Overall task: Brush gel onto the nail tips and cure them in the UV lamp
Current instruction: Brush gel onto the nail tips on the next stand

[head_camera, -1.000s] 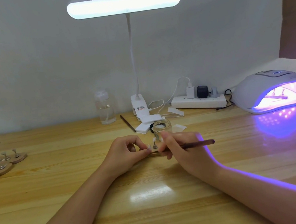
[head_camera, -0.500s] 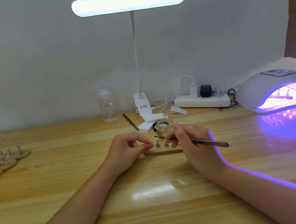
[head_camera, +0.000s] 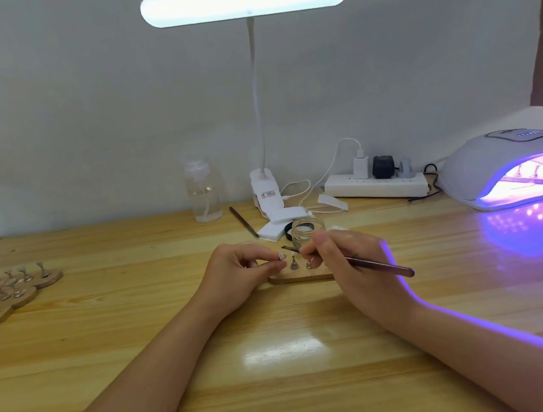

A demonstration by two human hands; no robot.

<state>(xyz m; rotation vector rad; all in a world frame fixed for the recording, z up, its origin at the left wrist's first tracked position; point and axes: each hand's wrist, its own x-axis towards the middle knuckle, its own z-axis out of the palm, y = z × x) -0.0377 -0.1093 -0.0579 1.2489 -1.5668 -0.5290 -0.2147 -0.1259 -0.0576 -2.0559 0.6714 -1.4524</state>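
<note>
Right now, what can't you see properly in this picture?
Head view only:
- Nail tip in the left hand: too small to tell if gel is on.
- Wooden stand: right hand covers its right end.
- UV lamp: cut off by the right edge.

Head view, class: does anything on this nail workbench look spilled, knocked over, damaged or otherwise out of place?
Nothing stands out. The glass jar stands upright, open, with no spill visible. The left hand pinches a nail tip; the right hand holds the brush. The UV lamp glows with a holder inside.

Bright desk lamp (head_camera: 246,0) glare on table (head_camera: 282,349) — violet spill from UV lamp (head_camera: 514,170), soft edges.
</note>
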